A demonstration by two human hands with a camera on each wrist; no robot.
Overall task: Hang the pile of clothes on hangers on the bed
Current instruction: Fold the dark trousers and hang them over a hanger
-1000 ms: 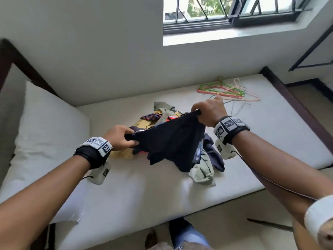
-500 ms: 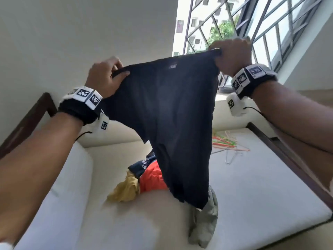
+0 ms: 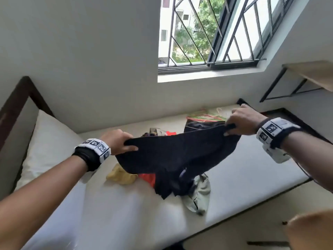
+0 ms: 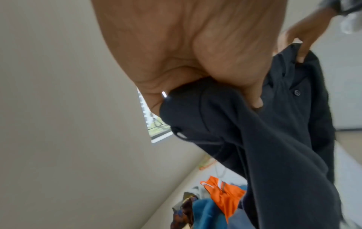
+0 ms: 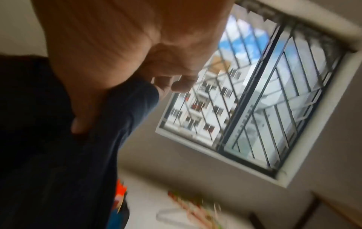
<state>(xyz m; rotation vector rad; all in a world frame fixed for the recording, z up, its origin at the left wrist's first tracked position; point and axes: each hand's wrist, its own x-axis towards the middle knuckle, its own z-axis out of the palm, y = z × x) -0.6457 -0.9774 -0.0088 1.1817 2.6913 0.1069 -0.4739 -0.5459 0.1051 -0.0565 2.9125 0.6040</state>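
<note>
A second ago the black shirt point(image 3: 180, 152) was bunched low over the pile of clothes point(image 3: 149, 177); half a second ago it hung full length, held high in front of the window point(image 3: 212, 33). Now it has come back down — stretched nearly flat and wide above the pile, its lower part draped onto the clothes. The left hand point(image 3: 117, 141) and right hand point(image 3: 243, 121) have dropped from window height to just over the bed point(image 3: 108, 213) and are spread farther apart than before. The right hand now sits over the hangers point(image 3: 203, 117) — these are partly hidden behind the shirt's edge.
</note>
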